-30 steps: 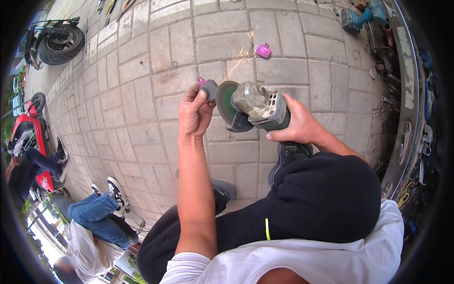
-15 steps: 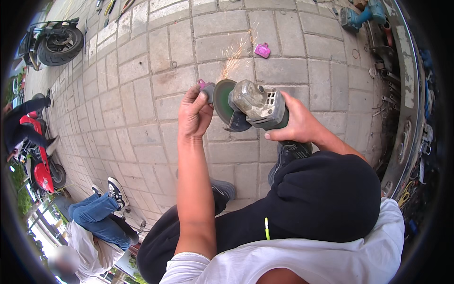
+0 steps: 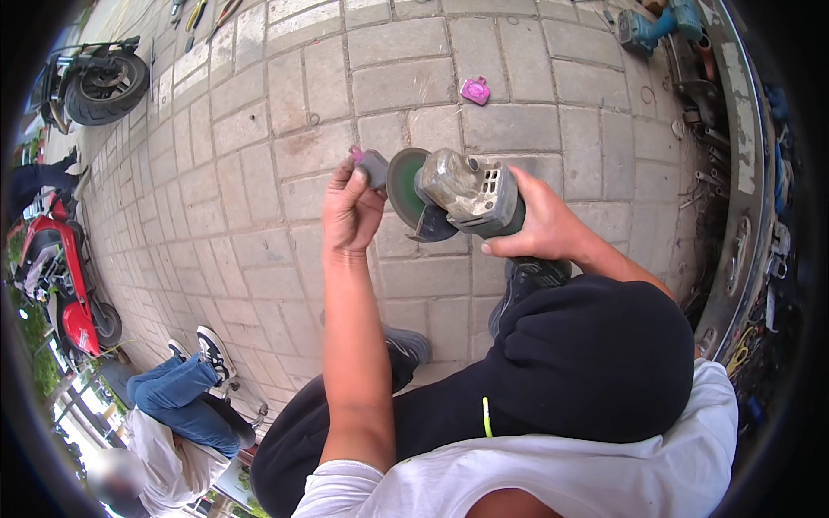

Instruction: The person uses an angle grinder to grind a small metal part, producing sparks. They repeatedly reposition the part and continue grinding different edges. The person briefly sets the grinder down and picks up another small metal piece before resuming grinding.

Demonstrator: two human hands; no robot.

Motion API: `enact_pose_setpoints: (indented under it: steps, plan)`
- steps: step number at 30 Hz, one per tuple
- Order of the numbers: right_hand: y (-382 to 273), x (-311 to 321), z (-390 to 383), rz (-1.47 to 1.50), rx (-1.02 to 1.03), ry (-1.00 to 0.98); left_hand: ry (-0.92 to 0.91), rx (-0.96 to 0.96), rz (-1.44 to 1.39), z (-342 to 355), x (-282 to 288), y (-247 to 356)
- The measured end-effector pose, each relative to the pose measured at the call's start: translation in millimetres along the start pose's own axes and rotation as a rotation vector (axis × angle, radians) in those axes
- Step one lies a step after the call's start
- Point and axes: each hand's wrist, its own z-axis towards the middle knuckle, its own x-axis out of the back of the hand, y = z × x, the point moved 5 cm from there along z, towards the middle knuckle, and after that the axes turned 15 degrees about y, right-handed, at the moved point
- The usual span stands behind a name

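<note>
My left hand (image 3: 354, 207) pinches a small brake pad (image 3: 373, 168) between thumb and fingers; its block is grey and a pink edge shows at the top. Right beside it stands the green disc (image 3: 404, 186) of an angle grinder (image 3: 466, 190), with a narrow gap or light touch between them that I cannot tell apart. The grinder has a worn metal head and a dark guard under the disc. Wrapped round its body from the right is my right hand (image 3: 548, 216), thumb toward me. Another pink pad (image 3: 475, 91) lies on the paving ahead.
A blue power tool (image 3: 652, 33) and wrenches (image 3: 712, 164) lie along the right side. Pliers (image 3: 196, 14) rest at the far left. A black wheel (image 3: 108, 89), a red motorbike (image 3: 76, 293) and a seated person in jeans (image 3: 177, 393) are on the left.
The stream of sparks from the disc has nearly gone. My left hand has shifted slightly left and tilted the brake pad, showing more of its grey block. The grinder has hardly moved.
</note>
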Motion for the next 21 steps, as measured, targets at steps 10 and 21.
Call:
enact_pose_setpoints:
  steps: [10,21]
  plan:
    - [3,3,-7,0.099,-0.024,0.055,-0.007,0.0,0.042,5,1,7]
    - [-5,2,2,0.028,0.021,0.012,-0.019,0.015,0.174,-4,-9,7]
